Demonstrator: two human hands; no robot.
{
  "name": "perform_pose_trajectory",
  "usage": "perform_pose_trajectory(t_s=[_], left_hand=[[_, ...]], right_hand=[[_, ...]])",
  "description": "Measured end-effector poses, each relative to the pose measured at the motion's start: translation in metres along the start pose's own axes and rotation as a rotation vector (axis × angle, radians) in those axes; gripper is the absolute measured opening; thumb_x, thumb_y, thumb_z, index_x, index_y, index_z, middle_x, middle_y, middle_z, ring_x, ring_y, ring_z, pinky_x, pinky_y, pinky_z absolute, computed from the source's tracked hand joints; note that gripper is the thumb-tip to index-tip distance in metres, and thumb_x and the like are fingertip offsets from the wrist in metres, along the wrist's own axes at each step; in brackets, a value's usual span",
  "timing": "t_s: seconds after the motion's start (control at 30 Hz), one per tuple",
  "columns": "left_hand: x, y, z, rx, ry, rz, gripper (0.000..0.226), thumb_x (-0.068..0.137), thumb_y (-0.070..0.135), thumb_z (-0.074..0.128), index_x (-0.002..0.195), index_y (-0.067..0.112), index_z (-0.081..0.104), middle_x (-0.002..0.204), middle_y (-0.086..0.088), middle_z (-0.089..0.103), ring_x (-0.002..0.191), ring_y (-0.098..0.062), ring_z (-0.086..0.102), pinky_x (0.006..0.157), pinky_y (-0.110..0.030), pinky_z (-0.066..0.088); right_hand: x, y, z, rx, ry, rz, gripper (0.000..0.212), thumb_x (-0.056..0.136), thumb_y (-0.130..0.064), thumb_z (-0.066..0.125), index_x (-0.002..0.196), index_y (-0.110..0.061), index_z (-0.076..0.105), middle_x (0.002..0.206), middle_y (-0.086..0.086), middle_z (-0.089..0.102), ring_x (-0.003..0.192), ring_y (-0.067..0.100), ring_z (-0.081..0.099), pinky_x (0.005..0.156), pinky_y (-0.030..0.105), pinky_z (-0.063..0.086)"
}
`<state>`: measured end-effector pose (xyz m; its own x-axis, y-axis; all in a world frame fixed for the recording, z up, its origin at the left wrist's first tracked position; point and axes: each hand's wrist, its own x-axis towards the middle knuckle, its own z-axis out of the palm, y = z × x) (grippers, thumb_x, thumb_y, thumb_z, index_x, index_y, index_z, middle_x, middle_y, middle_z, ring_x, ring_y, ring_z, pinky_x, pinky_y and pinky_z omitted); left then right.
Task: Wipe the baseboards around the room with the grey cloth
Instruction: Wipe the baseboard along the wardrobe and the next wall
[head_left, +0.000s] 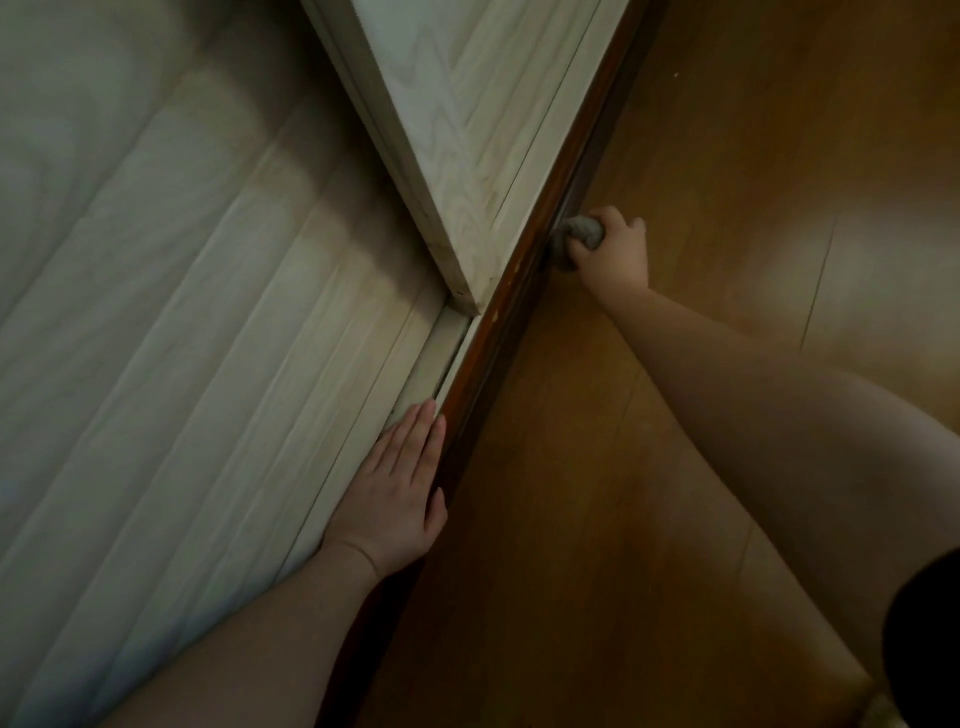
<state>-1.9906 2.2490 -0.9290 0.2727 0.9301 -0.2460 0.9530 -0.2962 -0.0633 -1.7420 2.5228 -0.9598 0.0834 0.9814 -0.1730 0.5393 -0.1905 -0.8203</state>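
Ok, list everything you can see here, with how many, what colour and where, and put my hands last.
baseboard: one, dark brown, runs diagonally where the pale panels meet the floor.
grey cloth: one, grey, bunched against the baseboard, upper centre.
sliding panels: two, pale whitewashed wood grain, left and top centre, the near edge of one overlapping the other.
track: one, pale, at the foot of the panels, beside the baseboard.
floor: one, orange-brown wood, right half.
left hand: one, flat with straight fingers, resting on the lower panel edge by the baseboard.
right hand: one, gripping the grey cloth against the baseboard.
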Motion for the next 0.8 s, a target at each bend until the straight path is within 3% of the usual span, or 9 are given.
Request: perform_pose_trajectory(t_s=[0.1, 0.37, 0.47, 0.63, 0.8], left_hand=[[0.001, 0.001, 0.000, 0.011, 0.004, 0.004, 0.073, 0.097, 0.041, 0.031, 0.156, 0.002, 0.014, 0.165, -0.017, 0.008, 0.153, -0.027, 0.008, 0.121, -0.044, 0.014], [0.001, 0.010, -0.008, 0.014, -0.024, -0.053, 0.069, 0.098, 0.041, 0.017, 0.155, 0.002, 0.013, 0.165, -0.016, 0.007, 0.153, -0.026, 0.006, 0.124, -0.044, 0.016], [0.001, 0.014, -0.015, 0.100, -0.032, -0.066, 0.069, 0.100, 0.041, 0.014, 0.154, -0.001, 0.014, 0.163, -0.020, 0.009, 0.152, -0.030, 0.010, 0.123, -0.046, 0.018], [0.035, 0.032, -0.034, 0.198, -0.034, 0.064, 0.063, 0.104, 0.036, 0.023, 0.156, 0.005, 0.005, 0.165, -0.017, 0.011, 0.153, -0.028, 0.007, 0.125, -0.045, 0.006], [0.078, 0.046, -0.079, 0.161, -0.065, 0.098, 0.063, 0.104, 0.029, 0.036, 0.158, 0.012, 0.009, 0.165, -0.009, 0.016, 0.152, -0.024, 0.011, 0.125, -0.040, 0.006]], right_hand=[[-0.022, 0.022, -0.003, 0.003, -0.040, -0.010, 0.035, 0.091, -0.031, 0.066, 0.124, -0.026, 0.055, 0.118, 0.001, 0.042, 0.082, 0.006, 0.047, 0.074, 0.015, 0.038], [-0.090, 0.071, -0.011, -0.030, -0.157, -0.040, 0.030, 0.089, -0.039, 0.069, 0.114, -0.040, 0.053, 0.104, -0.007, 0.041, 0.079, -0.002, 0.043, 0.070, 0.014, 0.033], [-0.107, 0.080, -0.024, -0.091, -0.202, -0.049, 0.029, 0.089, -0.040, 0.068, 0.113, -0.037, 0.053, 0.102, -0.007, 0.040, 0.078, 0.003, 0.044, 0.075, 0.023, 0.038], [-0.116, 0.066, -0.060, -0.162, -0.200, -0.096, 0.027, 0.090, -0.039, 0.068, 0.112, -0.036, 0.052, 0.100, -0.007, 0.039, 0.080, 0.010, 0.044, 0.075, 0.025, 0.037], [-0.092, 0.003, -0.132, -0.293, -0.292, -0.273, 0.030, 0.086, -0.037, 0.073, 0.107, -0.042, 0.052, 0.100, -0.005, 0.043, 0.088, 0.016, 0.051, 0.077, 0.028, 0.040]])
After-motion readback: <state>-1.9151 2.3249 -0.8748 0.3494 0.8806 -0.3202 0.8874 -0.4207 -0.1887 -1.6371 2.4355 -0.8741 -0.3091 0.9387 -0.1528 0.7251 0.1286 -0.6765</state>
